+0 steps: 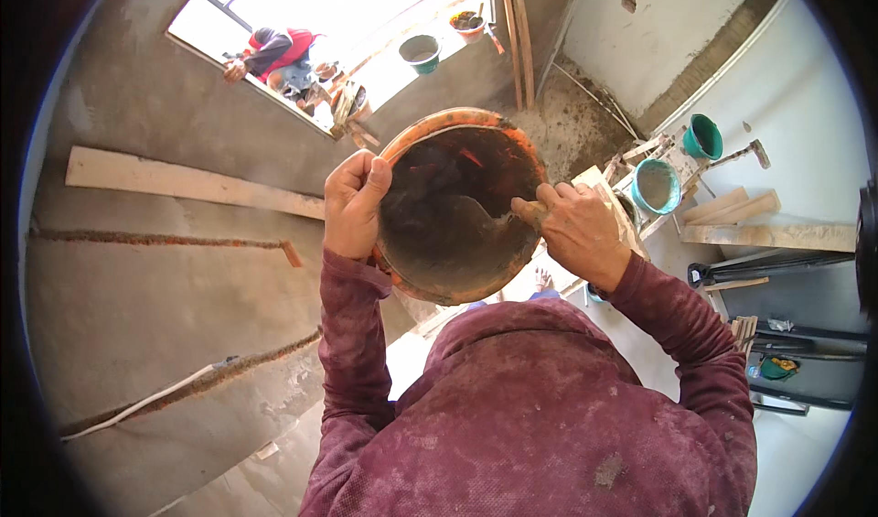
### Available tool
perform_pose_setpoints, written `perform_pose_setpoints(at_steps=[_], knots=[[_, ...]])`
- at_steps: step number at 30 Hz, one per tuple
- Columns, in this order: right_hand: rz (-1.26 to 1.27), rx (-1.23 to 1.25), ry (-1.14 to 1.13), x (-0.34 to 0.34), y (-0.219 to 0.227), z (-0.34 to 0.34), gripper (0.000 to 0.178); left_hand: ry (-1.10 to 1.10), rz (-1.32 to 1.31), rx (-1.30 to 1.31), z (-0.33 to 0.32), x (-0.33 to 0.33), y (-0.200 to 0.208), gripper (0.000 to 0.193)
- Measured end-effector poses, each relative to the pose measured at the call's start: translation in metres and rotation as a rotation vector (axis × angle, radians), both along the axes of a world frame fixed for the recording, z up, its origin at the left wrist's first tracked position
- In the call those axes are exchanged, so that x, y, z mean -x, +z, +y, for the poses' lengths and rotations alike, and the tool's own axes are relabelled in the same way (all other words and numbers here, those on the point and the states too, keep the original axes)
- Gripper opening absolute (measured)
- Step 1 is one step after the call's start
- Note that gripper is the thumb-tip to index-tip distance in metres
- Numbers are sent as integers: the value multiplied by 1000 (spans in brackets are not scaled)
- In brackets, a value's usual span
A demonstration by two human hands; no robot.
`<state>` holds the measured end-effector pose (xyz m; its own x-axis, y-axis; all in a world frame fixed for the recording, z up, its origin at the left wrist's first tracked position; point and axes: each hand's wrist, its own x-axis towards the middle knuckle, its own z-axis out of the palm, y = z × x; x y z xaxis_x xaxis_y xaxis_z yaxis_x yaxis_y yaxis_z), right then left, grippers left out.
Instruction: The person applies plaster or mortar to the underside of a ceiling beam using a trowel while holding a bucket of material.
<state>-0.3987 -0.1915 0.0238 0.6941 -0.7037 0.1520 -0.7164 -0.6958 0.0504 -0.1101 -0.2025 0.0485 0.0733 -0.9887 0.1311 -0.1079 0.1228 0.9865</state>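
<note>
An orange bucket [445, 122], its rim and inside smeared with dark grey mortar [439, 256], is held up in front of my chest. My left hand [352, 208] is closed on its left rim, thumb over the edge. At the right side of the bucket, my right hand [585, 233] is closed round the short handle of a trowel [525, 211]. The trowel's blade reaches down inside, coated in mortar and hard to tell from it. Both sleeves are maroon and dusty.
Beyond a window opening, a person in red [297, 50] crouches near a grey-filled bucket [420, 53]. Green buckets [656, 186] and planks stand at the right. A long board [183, 178] leans on the left wall, which has chased grooves [165, 239].
</note>
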Motion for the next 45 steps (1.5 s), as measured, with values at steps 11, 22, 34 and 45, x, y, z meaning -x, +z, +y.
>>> perform_pose_setpoints(at_steps=[11,22,34,45], knots=[[-265,-487,47,-27,-20,-4,43,72,52,-79,21,-5,-20,33],[-748,-959,28,2,-64,-9,47,458,53,-9,50,-22,-44,34],[-466,-482,-270,104,-11,3,38,394,121,-96,27,15,-9,29],[-485,79,-413,105,279,133,35,9,461,-16,-48,33,3,19]])
